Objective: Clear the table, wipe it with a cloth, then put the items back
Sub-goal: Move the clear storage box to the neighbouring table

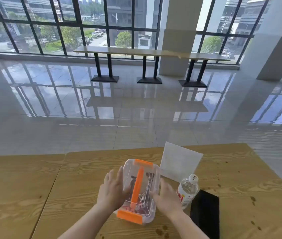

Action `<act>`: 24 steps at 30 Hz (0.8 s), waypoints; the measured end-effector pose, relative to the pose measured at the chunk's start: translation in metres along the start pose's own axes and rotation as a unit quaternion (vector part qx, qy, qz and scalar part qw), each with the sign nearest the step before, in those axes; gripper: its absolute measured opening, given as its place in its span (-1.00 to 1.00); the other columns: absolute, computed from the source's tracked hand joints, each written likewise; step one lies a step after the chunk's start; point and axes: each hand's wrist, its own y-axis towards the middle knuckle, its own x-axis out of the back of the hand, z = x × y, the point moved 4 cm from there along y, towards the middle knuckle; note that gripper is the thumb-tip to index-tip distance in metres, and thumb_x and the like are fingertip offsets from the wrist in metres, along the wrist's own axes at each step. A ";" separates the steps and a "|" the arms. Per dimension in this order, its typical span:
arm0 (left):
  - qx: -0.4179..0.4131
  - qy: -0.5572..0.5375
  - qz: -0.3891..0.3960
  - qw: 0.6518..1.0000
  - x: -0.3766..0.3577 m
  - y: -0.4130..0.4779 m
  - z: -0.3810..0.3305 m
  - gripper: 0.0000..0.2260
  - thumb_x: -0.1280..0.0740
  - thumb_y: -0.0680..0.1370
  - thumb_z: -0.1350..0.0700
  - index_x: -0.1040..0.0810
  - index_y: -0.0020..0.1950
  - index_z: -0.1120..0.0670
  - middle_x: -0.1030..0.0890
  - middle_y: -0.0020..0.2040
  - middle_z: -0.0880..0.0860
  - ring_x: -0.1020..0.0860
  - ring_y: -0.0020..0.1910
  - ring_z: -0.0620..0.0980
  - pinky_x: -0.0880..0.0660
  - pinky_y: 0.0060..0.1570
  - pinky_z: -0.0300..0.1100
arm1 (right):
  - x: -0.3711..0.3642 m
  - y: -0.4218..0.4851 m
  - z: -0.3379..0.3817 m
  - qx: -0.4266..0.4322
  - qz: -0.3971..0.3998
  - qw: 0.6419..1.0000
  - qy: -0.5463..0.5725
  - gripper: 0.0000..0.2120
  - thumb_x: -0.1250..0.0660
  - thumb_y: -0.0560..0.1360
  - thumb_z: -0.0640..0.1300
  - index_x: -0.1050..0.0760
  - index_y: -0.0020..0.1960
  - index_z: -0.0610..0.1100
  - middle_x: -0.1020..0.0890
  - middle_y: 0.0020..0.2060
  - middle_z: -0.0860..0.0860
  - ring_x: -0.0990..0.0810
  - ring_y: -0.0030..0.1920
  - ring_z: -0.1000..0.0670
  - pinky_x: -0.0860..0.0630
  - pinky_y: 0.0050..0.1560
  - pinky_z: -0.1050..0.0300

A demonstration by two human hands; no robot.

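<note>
A clear plastic box (pixel 149 171) with an orange handle and orange clips, holding small dark items, sits over the wooden table (pixel 78 171) near its front. My left hand (pixel 113 190) presses against the box's left side and my right hand (pixel 167 195) grips its right side. To the right of the box stands a clear water bottle (pixel 187 189) with a white cap and red label. A white sheet (pixel 180 161) lies behind the bottle. A flat black item (pixel 205 213) lies right of the bottle. Whether the box rests on the table or is lifted is unclear.
Dark spots (pixel 253 199) mark the table's right part, and brown stains (pixel 161 232) sit near the front edge. A second wooden table (pixel 16 183) adjoins on the left. Beyond lie a glossy tiled floor, a long counter (pixel 150 53) by the windows and a white pillar (pixel 176 35).
</note>
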 end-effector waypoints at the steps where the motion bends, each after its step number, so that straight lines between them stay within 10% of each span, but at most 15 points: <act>1: 0.013 -0.028 0.011 0.999 -0.003 0.001 0.001 -0.29 -0.17 0.55 -0.29 0.05 0.61 -0.11 -0.31 0.44 0.10 -0.39 0.36 0.11 -0.53 0.17 0.02 | -0.003 0.004 -0.004 -0.011 0.009 1.000 0.011 -0.38 -0.35 0.54 0.08 -0.18 0.53 0.11 -0.58 0.15 0.08 -0.57 0.10 0.05 -0.51 0.07 0.08; 9: 0.075 -0.120 0.041 0.989 -0.027 -0.003 0.001 -0.25 -0.31 0.55 -0.15 0.08 0.61 -0.15 -0.41 0.24 0.03 -0.52 0.01 0.02 -0.51 -0.06 -0.10 | -0.020 0.013 -0.016 -0.064 0.050 0.990 0.119 -0.50 -0.39 0.55 -0.06 -0.33 0.44 0.01 -0.61 0.09 0.16 -0.55 -0.06 0.17 -0.45 -0.11 0.28; 24: 0.150 -0.203 -0.077 0.964 0.025 -0.019 0.088 -0.25 -0.35 0.50 -0.26 -0.06 0.58 -0.15 -0.43 0.20 -0.01 -0.55 0.04 0.00 -0.54 -0.03 -0.05 | -0.064 0.033 0.077 0.044 0.050 0.991 0.112 -0.60 -0.42 0.53 -0.12 -0.40 0.31 0.11 -0.63 -0.01 0.21 -0.63 -0.07 0.20 -0.61 -0.10 0.21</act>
